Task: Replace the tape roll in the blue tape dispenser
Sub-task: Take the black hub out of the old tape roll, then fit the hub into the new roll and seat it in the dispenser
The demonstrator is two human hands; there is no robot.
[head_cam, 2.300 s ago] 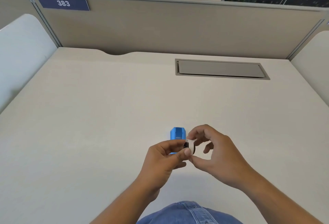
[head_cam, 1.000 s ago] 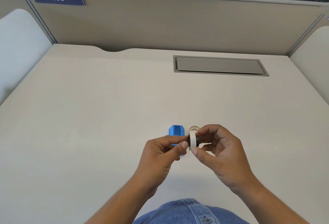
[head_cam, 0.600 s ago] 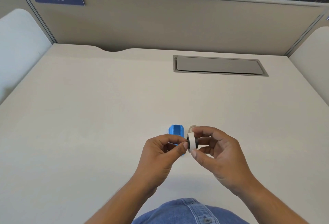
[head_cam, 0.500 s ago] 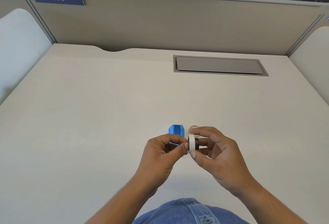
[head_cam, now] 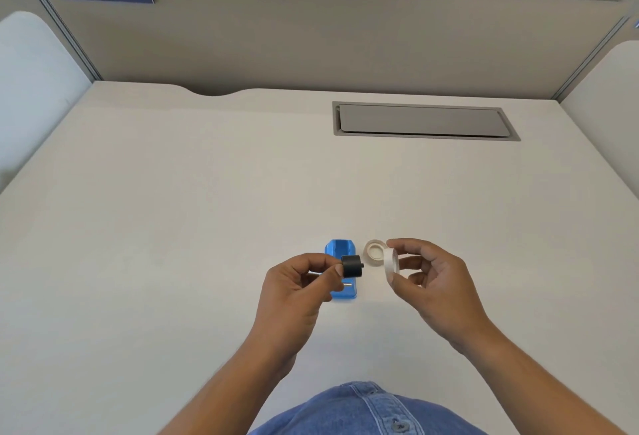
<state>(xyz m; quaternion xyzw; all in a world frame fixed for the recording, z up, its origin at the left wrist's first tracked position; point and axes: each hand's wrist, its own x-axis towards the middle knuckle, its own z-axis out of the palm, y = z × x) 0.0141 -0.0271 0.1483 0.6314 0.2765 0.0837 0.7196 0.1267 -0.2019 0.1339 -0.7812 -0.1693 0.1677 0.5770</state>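
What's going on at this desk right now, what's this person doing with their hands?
A person is swapping the tape in a small blue tape dispenser, which sits on the desk with its roll slot empty. The left hand pinches the black spool core; the right hand holds a white tape roll on edge, apart from the core. Another white ring lies flat on the desk beside the dispenser.

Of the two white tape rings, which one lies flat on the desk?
The ring beside the blue dispenser lies flat; the other ring is held on edge by the right hand.
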